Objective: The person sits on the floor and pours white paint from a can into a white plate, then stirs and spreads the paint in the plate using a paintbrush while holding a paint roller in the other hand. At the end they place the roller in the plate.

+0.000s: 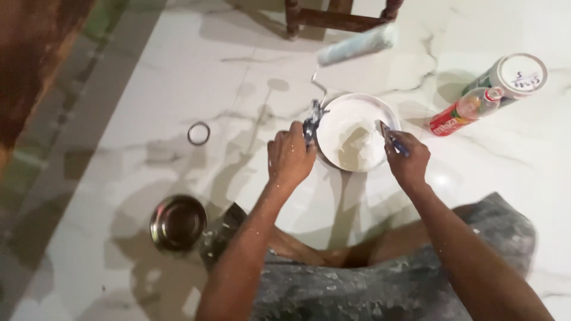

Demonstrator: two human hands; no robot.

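Observation:
A white bucket of white paint [386, 110] stands on the marble floor in front of my knees. My left hand [289, 156] grips the paint-spattered handle of a paint roller [357, 46]; the roller's sleeve hangs above the floor beyond the bucket. My right hand [407, 159] is closed on a thin blue-handled tool [392, 139] whose tip rests at the bucket's right rim.
A plastic bottle [467, 111] and a round tin with a white lid [514, 76] lie at the right. A metal lid [178, 222] and a small ring [198, 133] lie on the floor at the left. Wooden furniture legs [333, 18] stand at the top.

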